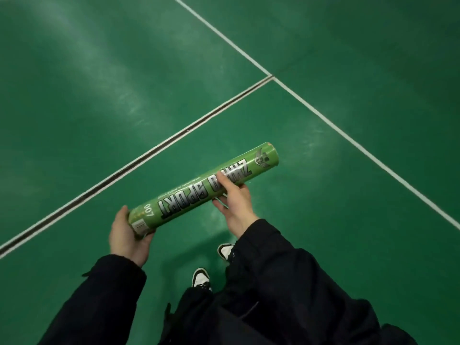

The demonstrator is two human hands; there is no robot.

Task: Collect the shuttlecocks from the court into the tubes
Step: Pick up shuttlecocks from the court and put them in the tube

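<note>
A long green shuttlecock tube [199,188] with white lettering lies across both my hands, slanting from lower left to upper right above the court floor. My left hand [128,236] cups its near end, palm over the end. My right hand [235,204] grips the tube around its middle, fingers wrapped over the top. The far end of the tube [272,156] points away to the upper right. No shuttlecock shows anywhere in view.
The green court floor [99,83] carries a white line with a dark seam [159,148] running diagonally and a second white line [323,118] crossing it. Below are my black-and-white shoes [200,277] and dark sleeves.
</note>
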